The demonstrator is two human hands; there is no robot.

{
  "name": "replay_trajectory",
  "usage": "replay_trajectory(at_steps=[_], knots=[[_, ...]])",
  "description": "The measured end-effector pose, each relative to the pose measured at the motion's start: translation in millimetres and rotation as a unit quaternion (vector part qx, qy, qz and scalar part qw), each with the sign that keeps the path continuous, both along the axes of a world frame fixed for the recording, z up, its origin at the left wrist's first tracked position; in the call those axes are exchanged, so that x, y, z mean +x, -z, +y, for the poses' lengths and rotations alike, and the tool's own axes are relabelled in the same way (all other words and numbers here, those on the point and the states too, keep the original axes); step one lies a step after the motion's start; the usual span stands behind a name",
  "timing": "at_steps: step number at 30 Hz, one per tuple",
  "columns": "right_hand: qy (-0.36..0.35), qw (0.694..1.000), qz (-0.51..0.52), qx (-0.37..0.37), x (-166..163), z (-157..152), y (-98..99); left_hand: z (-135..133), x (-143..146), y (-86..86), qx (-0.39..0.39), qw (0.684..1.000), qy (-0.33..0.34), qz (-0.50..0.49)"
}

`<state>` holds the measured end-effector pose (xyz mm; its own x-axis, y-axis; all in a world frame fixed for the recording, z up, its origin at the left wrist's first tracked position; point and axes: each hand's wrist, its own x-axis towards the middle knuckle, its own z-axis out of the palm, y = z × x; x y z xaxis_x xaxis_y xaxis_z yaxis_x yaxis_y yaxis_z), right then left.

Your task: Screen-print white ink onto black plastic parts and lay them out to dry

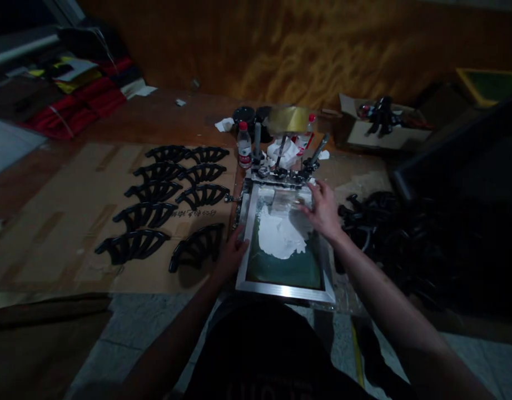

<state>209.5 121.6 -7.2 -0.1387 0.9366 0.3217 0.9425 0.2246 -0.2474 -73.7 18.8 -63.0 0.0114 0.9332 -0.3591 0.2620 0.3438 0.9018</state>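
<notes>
- Left hand [233, 253] and right hand [324, 208] flank a metal-framed printing screen [289, 291], which lies between them.
- Well left of the left hand, black curved, slatted parts [133, 244] sit in two columns on a flat cardboard sheet [68, 194]; the nearest part is just beside that forearm.
- At the screen's left rail, the left hand has its fingers bent; whether they grip the rail, I cannot tell.
- Beyond the left hand, a red-capped bottle [244, 150] stands upright near the screen's far left corner.
- Between the hands, white paste [276, 233] spreads over the screen's green mesh.
- Over the screen's far right corner, the right hand has thumb and fingers parted, close to a translucent block [286, 201]; contact is unclear.
- Right of the right hand lies a dark heap of black parts [376, 222]; beyond it, an open cardboard box [384, 136].
</notes>
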Motion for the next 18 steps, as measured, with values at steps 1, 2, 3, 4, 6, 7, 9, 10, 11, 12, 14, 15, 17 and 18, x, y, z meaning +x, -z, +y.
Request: replay_trajectory(at_steps=[1, 2, 3, 4, 6, 7, 9, 10, 11, 12, 14, 15, 17, 18], knots=[[-0.030, 0.999, -0.031, -0.029, -20, 3, -2.6, 0, 1, 9.7, -0.001, 1.000, 0.002, 0.005], [-0.055, 0.994, -0.061, -0.071, -37, 4, -3.9, 1, 2, 17.7, 0.003, 1.000, 0.006, 0.011], [-0.069, 0.987, -0.087, -0.120, -52, 3, -3.9, 2, 3, 24.1, 0.012, 1.000, 0.011, 0.018], [-0.076, 0.977, -0.108, -0.165, -62, -2, -2.6, 3, 2, 29.1, 0.023, 0.999, 0.017, 0.026], [-0.098, 0.960, -0.138, -0.221, -69, -19, 2.5, 5, 1, 35.7, 0.042, 0.998, 0.023, 0.039], [-0.122, 0.954, -0.147, -0.230, -66, -30, 5.5, 5, 1, 37.6, 0.048, 0.998, 0.022, 0.042], [-0.207, 0.938, -0.158, -0.227, -55, -51, 9.4, 5, 0, 39.2, 0.047, 0.998, 0.018, 0.045], [-0.255, 0.927, -0.157, -0.225, -49, -59, 9.8, 4, 0, 39.1, 0.041, 0.998, 0.015, 0.048], [-0.297, 0.915, -0.154, -0.225, -44, -63, 9.1, 4, 1, 38.5, 0.035, 0.998, 0.013, 0.051], [-0.331, 0.904, -0.148, -0.228, -40, -65, 7.6, 4, 1, 37.5, 0.030, 0.998, 0.010, 0.050], [-0.355, 0.897, -0.131, -0.228, -38, -61, 4.5, 4, 2, 34.9, 0.021, 0.999, 0.006, 0.039], [-0.340, 0.906, -0.123, -0.219, -40, -57, 4.2, 4, 3, 33.7, 0.019, 0.999, 0.003, 0.029], [-0.290, 0.933, -0.109, -0.184, -45, -54, 8.7, 4, 4, 31.5, 0.017, 1.000, -0.001, 0.010], [-0.272, 0.943, -0.106, -0.162, -46, -55, 13.6, 4, 4, 30.8, 0.017, 1.000, -0.003, 0.005]])
